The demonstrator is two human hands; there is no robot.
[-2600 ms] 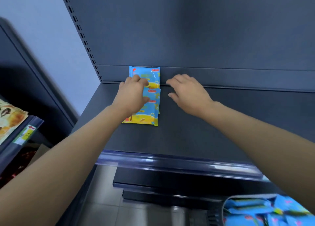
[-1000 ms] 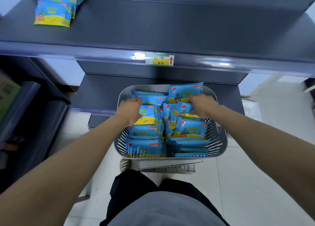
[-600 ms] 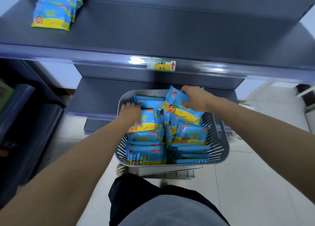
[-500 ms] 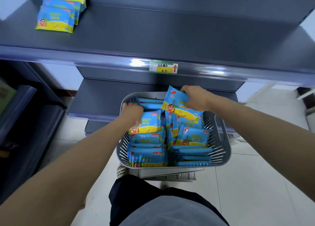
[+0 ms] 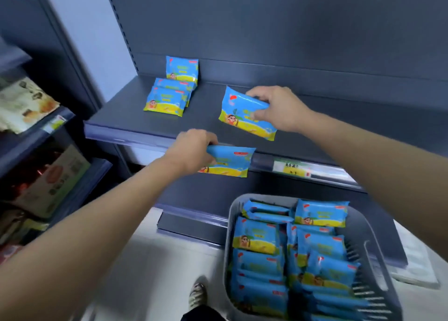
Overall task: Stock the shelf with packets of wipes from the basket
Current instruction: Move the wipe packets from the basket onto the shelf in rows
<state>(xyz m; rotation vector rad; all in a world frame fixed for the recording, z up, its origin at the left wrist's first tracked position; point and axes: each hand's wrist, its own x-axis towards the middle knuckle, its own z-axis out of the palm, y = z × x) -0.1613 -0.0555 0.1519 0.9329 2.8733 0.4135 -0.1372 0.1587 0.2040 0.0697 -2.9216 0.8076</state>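
Glossy plastic packets (image 5: 247, 114), matt dark shelf (image 5: 208, 117), slotted grey plastic basket (image 5: 373, 255).

A single head-worn camera looks forward and down from close above the basket (image 5: 378, 252), facing the shelf (image 5: 135, 117) beyond.

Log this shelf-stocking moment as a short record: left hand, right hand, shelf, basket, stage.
Left hand: grips the first packet, level with the shelf's front rail
Right hand: holds the second packet, tilted, over the shelf
Shelf: one upright packet against the back panel, flat packets overlapping in front of it
Basket: grey, lower right, holding many spare packets
Stage: both packets in hand, neither released
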